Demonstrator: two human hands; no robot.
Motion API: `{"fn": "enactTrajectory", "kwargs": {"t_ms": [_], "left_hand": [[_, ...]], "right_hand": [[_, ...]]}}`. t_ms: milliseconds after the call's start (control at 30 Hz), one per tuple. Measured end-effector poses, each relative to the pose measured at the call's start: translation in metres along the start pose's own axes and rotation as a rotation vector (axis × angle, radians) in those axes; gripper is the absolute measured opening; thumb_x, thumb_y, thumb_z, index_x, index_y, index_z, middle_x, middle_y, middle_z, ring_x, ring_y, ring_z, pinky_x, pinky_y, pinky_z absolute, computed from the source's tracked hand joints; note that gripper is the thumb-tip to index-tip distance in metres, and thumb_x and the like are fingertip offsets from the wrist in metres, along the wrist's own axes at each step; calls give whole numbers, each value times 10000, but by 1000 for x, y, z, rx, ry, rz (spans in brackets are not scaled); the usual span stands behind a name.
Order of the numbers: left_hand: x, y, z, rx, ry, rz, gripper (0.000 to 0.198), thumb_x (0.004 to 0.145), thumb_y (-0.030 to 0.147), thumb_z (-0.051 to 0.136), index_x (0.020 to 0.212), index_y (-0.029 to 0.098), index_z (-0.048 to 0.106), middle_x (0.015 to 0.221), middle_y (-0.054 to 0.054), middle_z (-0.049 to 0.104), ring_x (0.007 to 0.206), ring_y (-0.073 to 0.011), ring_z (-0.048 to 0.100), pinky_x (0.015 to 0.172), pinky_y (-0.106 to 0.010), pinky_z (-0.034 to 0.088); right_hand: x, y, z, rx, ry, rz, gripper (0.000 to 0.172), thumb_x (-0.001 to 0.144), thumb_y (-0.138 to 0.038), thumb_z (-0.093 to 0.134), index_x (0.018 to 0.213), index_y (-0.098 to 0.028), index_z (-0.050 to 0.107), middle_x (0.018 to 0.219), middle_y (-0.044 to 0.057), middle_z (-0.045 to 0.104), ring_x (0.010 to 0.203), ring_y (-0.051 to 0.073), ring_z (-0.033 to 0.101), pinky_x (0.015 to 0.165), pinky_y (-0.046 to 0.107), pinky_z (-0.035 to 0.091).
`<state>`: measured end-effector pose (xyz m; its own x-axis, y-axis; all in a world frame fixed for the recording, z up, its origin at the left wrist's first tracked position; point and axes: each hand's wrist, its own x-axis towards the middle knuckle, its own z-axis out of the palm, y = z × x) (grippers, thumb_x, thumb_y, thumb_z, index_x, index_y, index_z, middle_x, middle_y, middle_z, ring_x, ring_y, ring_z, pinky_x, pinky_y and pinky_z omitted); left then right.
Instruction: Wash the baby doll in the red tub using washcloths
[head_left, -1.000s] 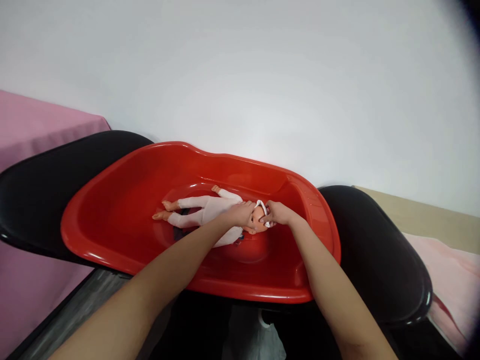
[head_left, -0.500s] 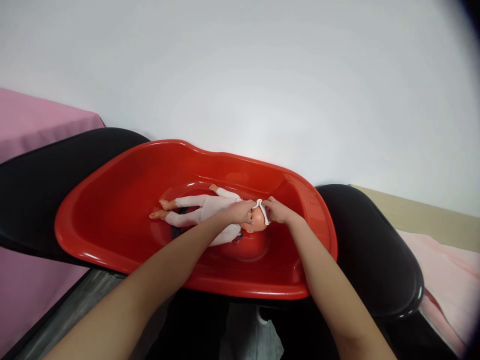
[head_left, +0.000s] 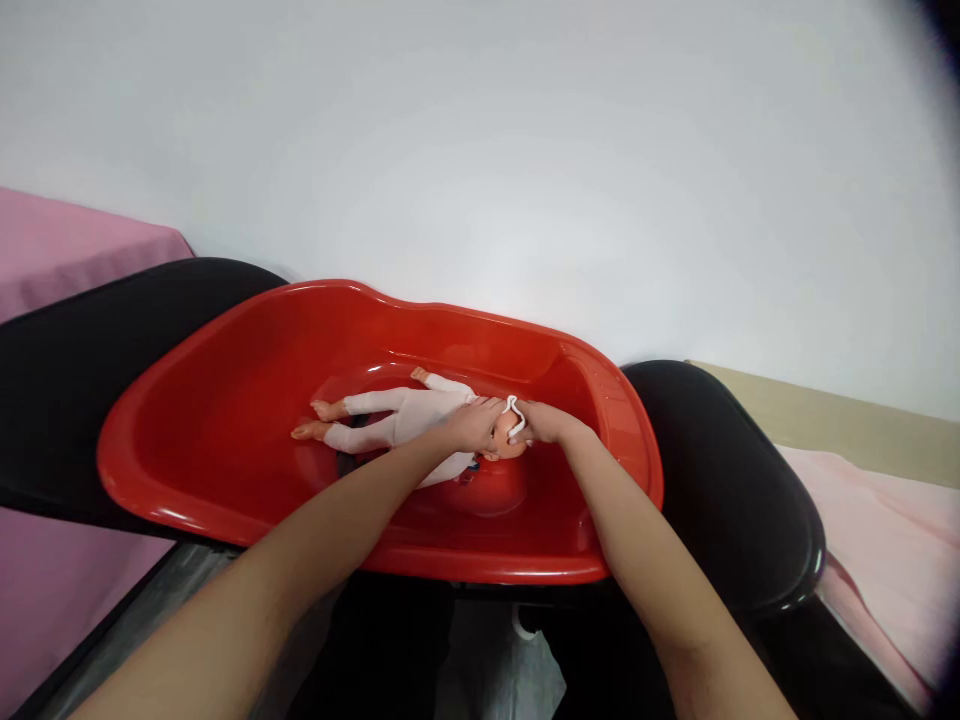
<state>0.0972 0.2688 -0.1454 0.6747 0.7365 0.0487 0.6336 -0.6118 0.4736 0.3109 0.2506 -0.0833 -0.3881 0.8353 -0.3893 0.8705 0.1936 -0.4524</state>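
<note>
A baby doll in white clothes lies on its back in a red baby bathtub, feet to the left and head to the right. My left hand reaches over its upper body, with fingers bent against the side of its head by the edge of a white doll hat. My right hand is closed at the crown, gripping the hat and covering most of it. Only the hat's curved white edge shows across the bare head. The left fingertips are partly hidden.
Black padded surfaces stand to the left and right of the tub. Pink cloth covers something at the far left, and pale pink cloth lies at the right. A white wall rises behind.
The hat's edge has shifted and folded differently over the doll's head, with my right fingers reaching further over the head. The whole view has shifted slightly.
</note>
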Motion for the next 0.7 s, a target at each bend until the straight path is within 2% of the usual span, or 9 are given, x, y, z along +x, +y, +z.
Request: {"fn": "enactTrajectory", "kwargs": {"t_ms": [33,100,267,367,433,567,700], "left_hand": [[0,0,0,10,-3,-6,641,746,471,881,1291,242,633,1315,-99,712,1233,-367,661,1039,-441,520],[0,0,0,25,-14,1,626,755,395,868,1314,245,628,1330,-92,712,1250,-357,656,1070,-435,503],[0,7,1,8,12,27,528,852,351,802,1342,250,631,1383,-91,701,1288,-340,646,1104,-450,495],[1,9,0,13,18,24,628,856,352,815,1447,269,620,1520,-102,646,1385,-358,592,1157,-467,474],[1,10,-4,30,24,42,671,846,335,824,1484,284,622,1554,-100,628,1415,-364,566,1183,-475,454],[2,11,-11,54,20,126,625,825,256,821,1432,323,691,1487,-54,675,1412,-341,548,1254,-477,382],[3,13,-9,79,-18,147,559,825,107,753,1316,371,795,1571,-4,637,1495,-344,466,1275,-508,349]], "right_hand": [[-2,-1,-2,39,-7,7,427,943,-270,800,1332,-215,633,1138,64,786,884,212,732,810,306,558],[-4,-4,-4,64,-2,33,386,964,-291,788,1303,-210,622,1132,62,783,875,209,728,806,301,555],[2,-9,2,-104,-16,159,686,858,-357,924,1421,-179,576,1413,162,673,1095,279,737,976,359,576],[5,-7,5,-105,-19,177,939,697,-342,1023,1492,-167,556,1531,182,574,1288,314,675,1098,373,552],[4,-3,3,-22,-33,128,1073,621,-308,1042,1553,-174,526,1532,162,580,1344,313,643,1126,375,546],[-1,7,-4,125,-110,-2,1126,622,-179,977,1634,-241,487,1501,107,648,1326,312,669,1130,399,557],[-5,7,-8,103,-50,82,1145,663,-113,917,1691,-211,423,1673,205,498,1463,387,591,1142,447,558]]}}
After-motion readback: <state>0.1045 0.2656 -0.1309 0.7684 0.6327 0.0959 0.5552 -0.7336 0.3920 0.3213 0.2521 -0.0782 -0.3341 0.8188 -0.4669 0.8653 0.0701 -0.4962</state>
